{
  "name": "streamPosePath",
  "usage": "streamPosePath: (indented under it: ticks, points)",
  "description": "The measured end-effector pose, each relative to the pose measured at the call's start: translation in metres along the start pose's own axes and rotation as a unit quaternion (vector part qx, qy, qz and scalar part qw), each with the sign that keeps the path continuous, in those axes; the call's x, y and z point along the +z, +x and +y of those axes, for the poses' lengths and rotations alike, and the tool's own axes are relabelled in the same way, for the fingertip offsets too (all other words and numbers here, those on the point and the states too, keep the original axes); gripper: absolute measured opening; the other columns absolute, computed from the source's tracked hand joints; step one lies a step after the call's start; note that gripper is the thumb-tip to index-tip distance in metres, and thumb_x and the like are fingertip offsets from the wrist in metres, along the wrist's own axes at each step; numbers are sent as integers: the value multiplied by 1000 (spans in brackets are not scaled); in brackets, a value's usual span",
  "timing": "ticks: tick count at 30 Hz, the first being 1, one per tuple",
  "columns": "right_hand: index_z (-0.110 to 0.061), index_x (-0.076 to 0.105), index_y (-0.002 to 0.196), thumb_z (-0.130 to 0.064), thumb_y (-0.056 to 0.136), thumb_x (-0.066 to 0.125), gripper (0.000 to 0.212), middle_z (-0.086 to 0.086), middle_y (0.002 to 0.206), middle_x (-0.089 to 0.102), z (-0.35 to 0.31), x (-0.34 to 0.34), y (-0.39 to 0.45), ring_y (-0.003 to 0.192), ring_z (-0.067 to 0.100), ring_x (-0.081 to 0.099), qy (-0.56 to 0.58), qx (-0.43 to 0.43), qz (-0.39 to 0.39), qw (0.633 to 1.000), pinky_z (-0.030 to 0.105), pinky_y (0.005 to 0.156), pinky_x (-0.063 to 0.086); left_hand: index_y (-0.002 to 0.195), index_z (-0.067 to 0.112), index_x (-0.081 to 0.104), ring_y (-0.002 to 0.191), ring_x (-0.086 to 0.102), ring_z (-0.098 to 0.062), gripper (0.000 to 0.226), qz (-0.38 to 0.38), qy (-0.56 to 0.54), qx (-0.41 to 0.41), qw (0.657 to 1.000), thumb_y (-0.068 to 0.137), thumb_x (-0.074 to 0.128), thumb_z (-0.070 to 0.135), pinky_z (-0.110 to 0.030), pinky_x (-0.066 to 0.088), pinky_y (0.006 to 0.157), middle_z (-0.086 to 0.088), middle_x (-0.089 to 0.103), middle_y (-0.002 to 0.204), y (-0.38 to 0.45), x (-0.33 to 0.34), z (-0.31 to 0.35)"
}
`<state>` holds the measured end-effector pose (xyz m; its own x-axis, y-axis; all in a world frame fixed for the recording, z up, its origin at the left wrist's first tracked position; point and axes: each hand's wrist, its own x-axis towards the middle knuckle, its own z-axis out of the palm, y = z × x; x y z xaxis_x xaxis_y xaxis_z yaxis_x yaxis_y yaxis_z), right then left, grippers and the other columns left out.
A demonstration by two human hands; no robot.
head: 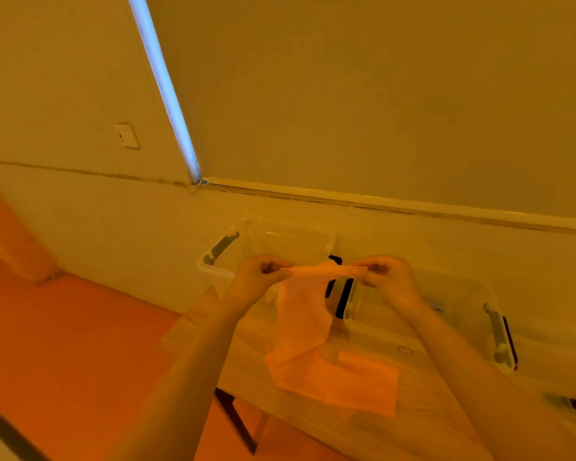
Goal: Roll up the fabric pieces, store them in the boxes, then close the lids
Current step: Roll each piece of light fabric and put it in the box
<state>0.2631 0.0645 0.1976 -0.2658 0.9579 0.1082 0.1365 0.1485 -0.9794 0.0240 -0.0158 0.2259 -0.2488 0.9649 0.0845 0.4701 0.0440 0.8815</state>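
Pinching fabric piece [308, 314] taut betw. both hands [258, 277], w/ two clear boxes [463, 304] behind, contents unclear.

A pale orange fabric piece [305, 314] hangs from my left hand [258, 279] and right hand [388, 279], its top edge rolled into a thin band between my pinching fingers, the rest draping down to the counter [423, 424]. A second fabric piece [356, 384] lies flat beneath it. Behind stand two clear plastic boxes: the left box [280, 241] open, and the right box [459, 307], apparently open too, with latches at its ends.
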Motion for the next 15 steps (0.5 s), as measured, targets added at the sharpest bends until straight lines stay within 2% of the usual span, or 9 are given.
streamPosePath:
  ticks: [2, 3, 5, 9, 12, 15]
  points:
    - [-18, 71, 90, -6, 83, 69, 14, -3, 89, 70, -12, -8, 1, 81, 9, 66, -16, -18, 5, 1000, 15, 64, 54, 95, 18, 72, 60, 57, 7, 12, 4, 15, 21, 1000, 86, 68, 12, -8, 45, 55, 9, 64, 75, 0, -1, 14]
    - [-18, 71, 90, -6, 83, 70, 14, -2, 88, 69, -17, -12, 2, 80, 9, 65, -17, -28, 7, 999, 14, 63, 53, 95, 18, 72, 60, 57, 6, 11, 6, 22, 29, 999, 86, 68, 13, -8, 45, 56, 10, 65, 75, 0, -2, 22]
    - [-15, 71, 90, -6, 82, 71, 12, -2, 85, 69, -29, -21, 3, 77, 8, 64, -17, -47, 14, 999, 13, 61, 51, 91, 21, 72, 63, 57, -2, 9, 6, 29, 44, 999, 86, 68, 16, -10, 45, 56, 9, 65, 74, 2, -5, 37]
    - [-10, 73, 91, -11, 81, 72, 10, -3, 84, 68, -58, -40, 6, 76, 3, 61, -46, -83, 14, 995, 12, 61, 49, 88, 20, 71, 68, 56, -4, 5, -13, 40, 52, 998, 87, 67, 18, -13, 43, 57, 7, 66, 77, 6, -12, 68]
    - [-9, 73, 87, -9, 79, 73, 8, -3, 92, 67, -78, -54, 8, 85, 4, 60, -58, -111, -3, 992, 14, 67, 49, 84, 21, 70, 75, 54, -12, 4, -20, 10, 41, 999, 86, 68, 19, -21, 43, 62, 1, 66, 83, 8, -19, 86]
    - [-7, 71, 88, -4, 83, 69, 6, -2, 100, 66, -92, -64, 5, 88, 7, 64, -10, -98, -36, 994, 19, 66, 56, 86, 19, 71, 87, 55, -18, 4, -35, -20, 45, 998, 85, 67, 18, -27, 43, 69, -2, 68, 96, 8, -25, 97]
